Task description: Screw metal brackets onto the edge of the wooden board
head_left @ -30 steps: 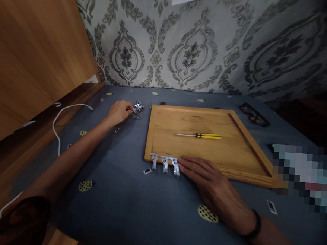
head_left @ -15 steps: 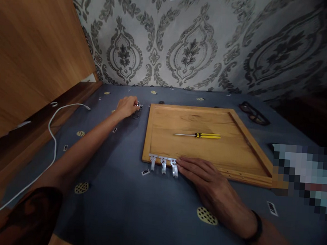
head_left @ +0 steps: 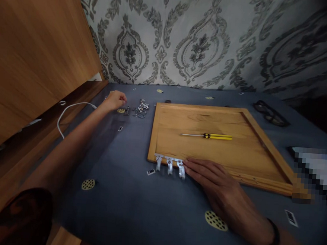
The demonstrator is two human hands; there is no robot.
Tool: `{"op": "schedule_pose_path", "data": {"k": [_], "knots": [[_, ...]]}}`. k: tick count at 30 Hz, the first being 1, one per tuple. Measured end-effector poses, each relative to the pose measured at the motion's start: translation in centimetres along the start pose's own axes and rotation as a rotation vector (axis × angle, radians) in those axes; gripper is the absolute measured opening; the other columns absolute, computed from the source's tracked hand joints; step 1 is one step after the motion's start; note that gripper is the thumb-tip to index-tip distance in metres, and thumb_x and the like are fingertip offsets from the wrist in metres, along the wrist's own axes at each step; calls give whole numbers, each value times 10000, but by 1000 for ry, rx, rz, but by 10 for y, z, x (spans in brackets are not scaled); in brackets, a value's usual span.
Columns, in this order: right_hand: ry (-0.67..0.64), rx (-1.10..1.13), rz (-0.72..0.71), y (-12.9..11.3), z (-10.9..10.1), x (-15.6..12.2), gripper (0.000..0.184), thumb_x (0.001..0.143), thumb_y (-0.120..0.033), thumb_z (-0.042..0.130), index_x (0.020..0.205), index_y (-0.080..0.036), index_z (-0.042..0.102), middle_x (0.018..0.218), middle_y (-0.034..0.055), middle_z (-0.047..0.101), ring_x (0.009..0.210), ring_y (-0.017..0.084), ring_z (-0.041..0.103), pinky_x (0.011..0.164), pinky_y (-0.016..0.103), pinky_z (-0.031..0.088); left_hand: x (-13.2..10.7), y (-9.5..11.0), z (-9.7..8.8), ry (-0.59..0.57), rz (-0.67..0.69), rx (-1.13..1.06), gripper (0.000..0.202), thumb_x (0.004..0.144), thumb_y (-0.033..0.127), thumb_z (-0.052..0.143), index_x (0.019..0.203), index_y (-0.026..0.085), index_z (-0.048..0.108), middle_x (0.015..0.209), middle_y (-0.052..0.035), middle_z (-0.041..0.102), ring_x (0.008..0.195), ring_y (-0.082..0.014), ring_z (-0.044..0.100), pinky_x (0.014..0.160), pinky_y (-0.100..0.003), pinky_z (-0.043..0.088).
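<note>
A wooden panel with a raised frame [head_left: 195,149] lies on a blue-grey cloth. On it rests a yellow-handled screwdriver [head_left: 207,136]. A silver rack with three hooks [head_left: 169,163] sits at the panel's near left edge. My right hand [head_left: 217,184] lies flat beside that rack, fingers stretched out and touching its right end. My left hand [head_left: 115,99] is reached out far to the left of a small pile of metal parts [head_left: 140,108]; its fingers are curled, and what they hold, if anything, is too small to see.
A wooden cabinet side [head_left: 36,50] rises on the left, with a white cable [head_left: 69,110] below it. Black glasses [head_left: 270,113] lie at the back right. Patterned wallpaper [head_left: 199,43] closes the back. A blurred patch covers the right edge.
My left hand has pulled away leftwards from the pile of metal parts, which now lies uncovered. The right hand stays by the hook rack. The view has shifted slightly.
</note>
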State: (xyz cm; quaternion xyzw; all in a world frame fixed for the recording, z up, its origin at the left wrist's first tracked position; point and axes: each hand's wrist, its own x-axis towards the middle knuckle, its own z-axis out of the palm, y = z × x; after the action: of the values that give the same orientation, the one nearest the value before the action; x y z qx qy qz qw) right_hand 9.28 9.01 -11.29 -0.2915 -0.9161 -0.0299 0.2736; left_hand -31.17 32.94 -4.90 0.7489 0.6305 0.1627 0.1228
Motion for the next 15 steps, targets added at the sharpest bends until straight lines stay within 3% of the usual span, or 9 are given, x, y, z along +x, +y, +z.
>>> {"op": "schedule_pose_path", "data": {"k": [6,15], "knots": [[0,23,14,-2,-3,2,530,946,-51,463,1414,-266,588,1306,80,728,1168,213,711,948,447,614,-23,-11,15,-19,77,127,345,992,363,637,1273,164,620,1288,-107,638,1112,-241,656,945,-460,579],[28,-29,-27,-3,-4,5,499,938,-30,454,1376,-230,584,1269,107,742,1129,217,729,899,429,631,-24,-8,19,-76,137,155,337,992,365,638,1254,154,626,1246,-101,655,1072,-230,669,918,-445,589]]}}
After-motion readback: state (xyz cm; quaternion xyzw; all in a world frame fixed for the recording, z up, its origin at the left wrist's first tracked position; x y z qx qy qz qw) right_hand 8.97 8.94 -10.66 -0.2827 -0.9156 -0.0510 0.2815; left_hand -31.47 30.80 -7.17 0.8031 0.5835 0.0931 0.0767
